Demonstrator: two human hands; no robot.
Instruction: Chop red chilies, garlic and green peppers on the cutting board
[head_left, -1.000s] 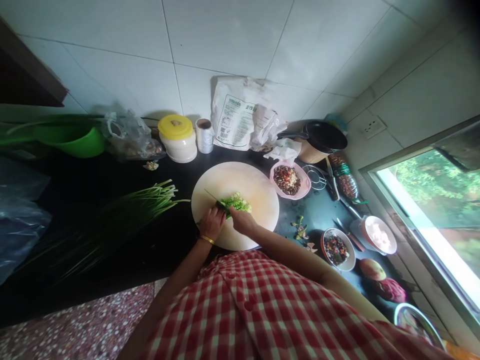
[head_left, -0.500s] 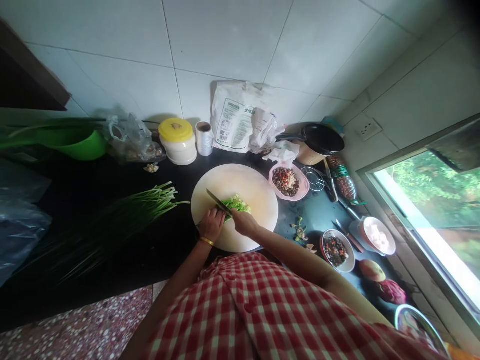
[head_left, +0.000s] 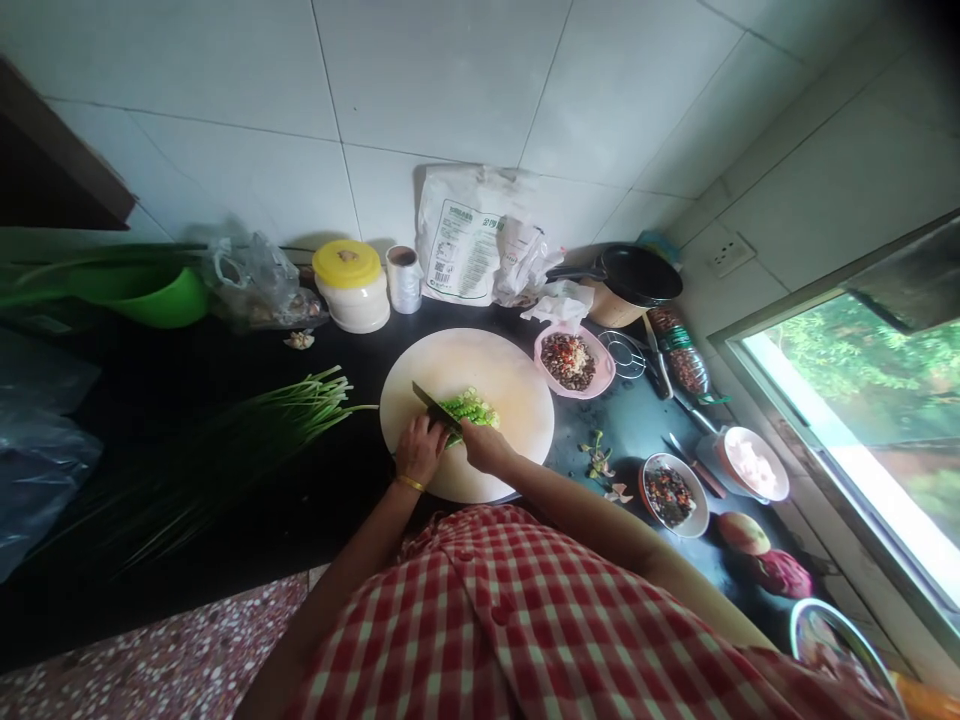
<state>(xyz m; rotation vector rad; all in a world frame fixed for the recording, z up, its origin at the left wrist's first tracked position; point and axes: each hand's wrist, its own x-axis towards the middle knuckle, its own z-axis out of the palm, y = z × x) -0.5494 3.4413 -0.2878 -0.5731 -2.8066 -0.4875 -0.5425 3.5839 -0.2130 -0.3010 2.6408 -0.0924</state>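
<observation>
At the near edge, a red checked shirt (head_left: pixel 480 600) is filling the foreground, and two bare forearms (head_left: pixel 592 520) are reaching forward past it. The left hand (head_left: pixel 421 450), with a yellow bracelet (head_left: pixel 411 483) at its wrist, is resting on the left part of a round pale board (head_left: pixel 480 360). Its fingers are bending just beside the blade of a knife (head_left: pixel 430 402); their undersides are hidden, so I cannot tell whether they are gripping anything. The right hand (head_left: pixel 484 445) is gripping the knife's handle, and the blade is slanting away toward the far left. Chopped greens (head_left: pixel 474 408) are lying in a heap on the board, just right of the blade. To the left, long green stalks (head_left: pixel 285 420) are lying on the dark counter (head_left: pixel 330 510), pale ends pointing toward the board. Beside the board's far right side, a pink bowl (head_left: pixel 604 385) is holding dark food topped with red and pale bits. Farther back, a yellow-lidded tub (head_left: pixel 356 295), a roll (head_left: pixel 405 282) and a printed bag (head_left: pixel 461 240) are standing before the tiled wall (head_left: pixel 442 80).
</observation>
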